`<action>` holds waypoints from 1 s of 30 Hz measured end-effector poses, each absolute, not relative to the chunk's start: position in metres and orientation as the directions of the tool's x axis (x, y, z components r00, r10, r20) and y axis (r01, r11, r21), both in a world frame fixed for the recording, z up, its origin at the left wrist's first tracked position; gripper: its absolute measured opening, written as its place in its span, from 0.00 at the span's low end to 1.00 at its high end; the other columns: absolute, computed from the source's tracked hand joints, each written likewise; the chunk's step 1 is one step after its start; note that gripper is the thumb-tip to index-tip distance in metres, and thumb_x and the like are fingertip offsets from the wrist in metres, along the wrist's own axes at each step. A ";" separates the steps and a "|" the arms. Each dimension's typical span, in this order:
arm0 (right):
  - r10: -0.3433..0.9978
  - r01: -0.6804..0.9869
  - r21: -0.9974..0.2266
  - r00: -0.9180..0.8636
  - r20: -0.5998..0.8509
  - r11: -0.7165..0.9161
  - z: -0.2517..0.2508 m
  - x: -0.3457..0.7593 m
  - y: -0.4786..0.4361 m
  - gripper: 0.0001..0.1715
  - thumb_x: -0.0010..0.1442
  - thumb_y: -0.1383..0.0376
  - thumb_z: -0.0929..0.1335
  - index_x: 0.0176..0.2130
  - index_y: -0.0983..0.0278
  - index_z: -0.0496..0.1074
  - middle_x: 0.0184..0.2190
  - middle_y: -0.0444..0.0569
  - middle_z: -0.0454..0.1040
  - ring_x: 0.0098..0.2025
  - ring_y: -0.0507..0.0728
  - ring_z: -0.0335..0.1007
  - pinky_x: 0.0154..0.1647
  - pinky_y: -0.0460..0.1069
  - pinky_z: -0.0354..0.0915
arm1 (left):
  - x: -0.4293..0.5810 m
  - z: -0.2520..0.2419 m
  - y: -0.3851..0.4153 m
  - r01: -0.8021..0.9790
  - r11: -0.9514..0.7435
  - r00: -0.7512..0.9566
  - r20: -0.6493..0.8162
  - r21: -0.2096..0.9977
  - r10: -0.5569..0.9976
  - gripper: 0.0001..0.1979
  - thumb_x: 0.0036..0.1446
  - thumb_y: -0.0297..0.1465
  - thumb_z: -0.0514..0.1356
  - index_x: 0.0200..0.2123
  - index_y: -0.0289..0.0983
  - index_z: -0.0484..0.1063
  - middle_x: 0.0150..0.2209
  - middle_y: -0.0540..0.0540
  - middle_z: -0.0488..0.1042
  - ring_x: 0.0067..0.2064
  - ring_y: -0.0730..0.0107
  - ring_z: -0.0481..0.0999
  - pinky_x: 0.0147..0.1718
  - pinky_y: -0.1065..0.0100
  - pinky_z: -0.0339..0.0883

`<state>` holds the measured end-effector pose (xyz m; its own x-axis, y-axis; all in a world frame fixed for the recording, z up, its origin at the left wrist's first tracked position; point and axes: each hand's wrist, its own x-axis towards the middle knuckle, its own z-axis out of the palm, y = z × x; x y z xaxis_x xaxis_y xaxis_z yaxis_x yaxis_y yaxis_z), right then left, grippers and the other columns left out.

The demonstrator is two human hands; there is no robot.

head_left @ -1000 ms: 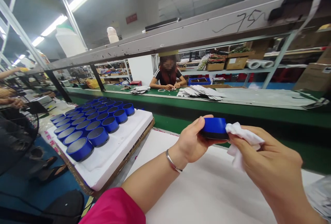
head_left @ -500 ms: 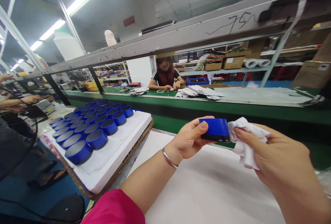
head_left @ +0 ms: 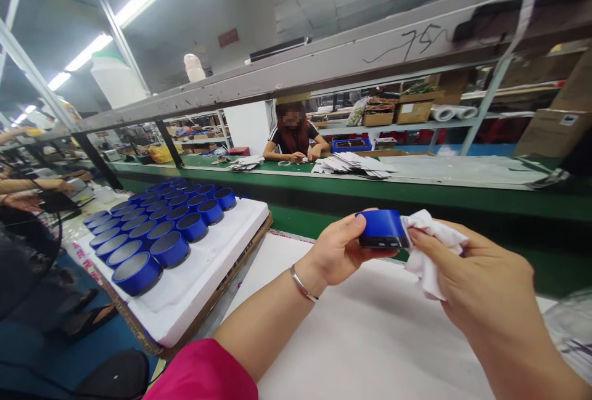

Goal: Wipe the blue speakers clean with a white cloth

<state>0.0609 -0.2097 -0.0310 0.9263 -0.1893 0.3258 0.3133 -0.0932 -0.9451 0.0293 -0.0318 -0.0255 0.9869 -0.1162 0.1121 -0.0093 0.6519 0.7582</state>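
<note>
My left hand (head_left: 340, 246) grips a blue round speaker (head_left: 382, 226) with a black base, thumb on its near side. The speaker is tipped sideways over the white work surface (head_left: 370, 338). In my right hand (head_left: 481, 283) is a bunched white cloth (head_left: 432, 246), its edge against the speaker's right end. To the left, several more blue speakers (head_left: 170, 248) with dark mesh tops stand in rows on a white foam board (head_left: 222, 246).
A green conveyor belt (head_left: 296, 203) runs across behind my hands. Beyond it a person (head_left: 293, 135) sits by a pile of white paper pieces (head_left: 354, 164). A grey shelf beam (head_left: 259, 76) hangs overhead. Clear plastic (head_left: 573, 326) lies at the right edge.
The cloth and my right hand have shifted slightly left, now against the speaker. The speaker has turned a little in my left hand. The whole view has shifted slightly.
</note>
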 end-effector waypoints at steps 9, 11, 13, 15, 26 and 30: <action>-0.152 0.248 -0.966 0.954 0.257 -0.075 -0.025 0.054 -0.201 0.33 0.36 0.46 0.84 0.39 0.60 0.90 0.40 0.54 0.87 0.37 0.65 0.80 0.34 0.56 0.75 | 0.029 -0.027 -0.030 0.049 0.620 0.995 0.017 0.783 -0.101 0.28 0.51 0.45 0.87 0.46 0.34 0.85 0.47 0.40 0.84 0.49 0.58 0.82 0.57 0.53 0.80; -0.160 0.201 -0.978 0.965 0.208 -0.061 -0.023 0.062 -0.206 0.36 0.36 0.45 0.84 0.41 0.64 0.90 0.35 0.56 0.85 0.31 0.64 0.77 0.28 0.56 0.71 | 0.029 -0.028 -0.029 0.061 0.608 0.995 0.003 0.792 -0.103 0.31 0.47 0.49 0.87 0.43 0.33 0.85 0.43 0.40 0.83 0.47 0.58 0.81 0.53 0.54 0.80; -0.177 0.172 -0.984 0.968 0.178 -0.052 -0.021 0.064 -0.211 0.39 0.38 0.44 0.84 0.42 0.67 0.90 0.32 0.56 0.83 0.28 0.62 0.74 0.23 0.55 0.67 | 0.030 -0.028 -0.029 0.055 0.605 0.997 -0.011 0.794 -0.077 0.33 0.45 0.51 0.88 0.42 0.33 0.84 0.42 0.41 0.82 0.45 0.60 0.80 0.49 0.58 0.79; -0.205 0.179 -0.981 0.960 0.189 -0.067 -0.018 0.058 -0.213 0.38 0.39 0.44 0.85 0.43 0.65 0.90 0.34 0.55 0.84 0.29 0.61 0.74 0.23 0.53 0.67 | 0.031 -0.028 -0.029 0.040 0.594 0.998 -0.010 0.803 -0.055 0.35 0.42 0.52 0.88 0.42 0.33 0.84 0.41 0.43 0.81 0.44 0.62 0.79 0.46 0.62 0.76; -0.051 0.525 -0.795 0.824 0.564 -0.303 -0.026 0.058 -0.211 0.21 0.53 0.43 0.78 0.35 0.56 0.88 0.35 0.50 0.84 0.32 0.61 0.77 0.34 0.56 0.73 | 0.031 -0.026 -0.032 0.004 0.629 0.998 0.031 0.777 -0.045 0.25 0.60 0.47 0.79 0.47 0.31 0.84 0.43 0.39 0.83 0.44 0.58 0.81 0.50 0.57 0.77; -0.076 0.371 -0.886 0.911 0.405 -0.277 -0.023 0.072 -0.226 0.28 0.45 0.44 0.81 0.39 0.60 0.90 0.33 0.52 0.85 0.31 0.62 0.78 0.29 0.54 0.70 | 0.028 -0.014 -0.030 0.146 0.726 0.983 -0.017 0.672 -0.181 0.21 0.76 0.41 0.62 0.51 0.27 0.84 0.48 0.32 0.86 0.47 0.52 0.86 0.56 0.53 0.78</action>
